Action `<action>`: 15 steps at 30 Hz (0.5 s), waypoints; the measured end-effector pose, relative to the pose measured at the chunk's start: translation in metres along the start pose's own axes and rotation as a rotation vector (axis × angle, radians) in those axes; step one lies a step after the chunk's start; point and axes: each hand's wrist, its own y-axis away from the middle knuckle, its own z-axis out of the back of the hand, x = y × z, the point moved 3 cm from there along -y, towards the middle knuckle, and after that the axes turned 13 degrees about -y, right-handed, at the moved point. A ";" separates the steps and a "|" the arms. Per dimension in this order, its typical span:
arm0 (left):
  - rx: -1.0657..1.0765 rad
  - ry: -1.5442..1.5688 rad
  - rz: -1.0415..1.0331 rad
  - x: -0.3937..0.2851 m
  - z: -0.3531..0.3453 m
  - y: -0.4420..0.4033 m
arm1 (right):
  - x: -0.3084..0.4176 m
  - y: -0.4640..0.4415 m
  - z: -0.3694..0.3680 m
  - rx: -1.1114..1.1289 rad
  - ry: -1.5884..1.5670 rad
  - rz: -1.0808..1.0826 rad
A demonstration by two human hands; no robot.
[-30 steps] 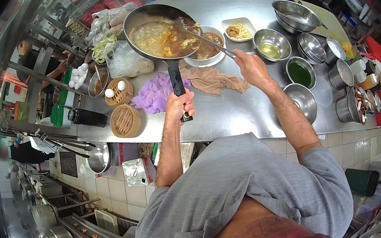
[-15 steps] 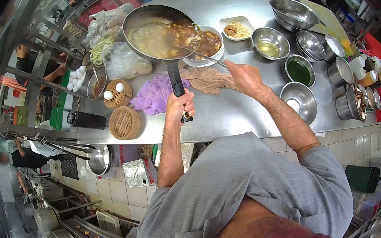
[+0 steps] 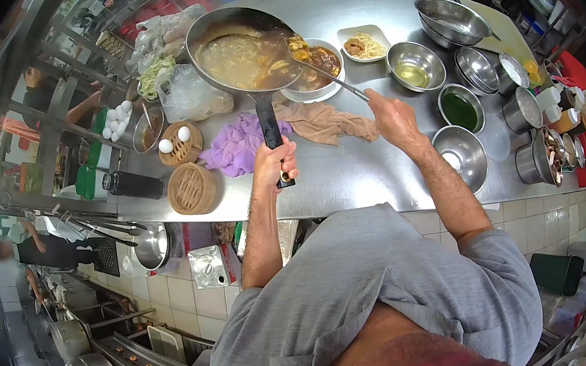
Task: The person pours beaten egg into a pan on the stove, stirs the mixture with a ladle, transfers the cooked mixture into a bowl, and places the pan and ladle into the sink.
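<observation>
My left hand (image 3: 274, 165) is wrapped round the black handle of a wok (image 3: 237, 87), held above the steel table and tilted to the right. Brown soupy food lies in the wok, thicker towards its right rim. In my right hand (image 3: 394, 121) is the long metal handle of a ladle (image 3: 336, 81); its head, with yellowish bits of food, is at the wok's right rim. Just below that rim stands a white bowl (image 3: 318, 93) of brown stew, partly hidden by the wok. A brown cloth (image 3: 330, 123) and a purple cloth (image 3: 234, 146) lie beneath the wok handle.
Bamboo steamers (image 3: 192, 188), one with two eggs, stand at the left, near a black bottle (image 3: 134, 185). To the right are a square dish of noodles (image 3: 371, 45), a steel bowl of yellow liquid (image 3: 426, 75) and a bowl of green liquid (image 3: 461, 110). Other people are at the far left.
My right hand has moved right with the ladle, whose head now sits at the wok's right rim with food on it. My left hand and the wok have barely shifted.
</observation>
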 end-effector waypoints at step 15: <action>-0.007 0.005 -0.027 -0.012 -0.001 0.005 | -0.017 0.019 0.031 -0.125 -0.626 -0.430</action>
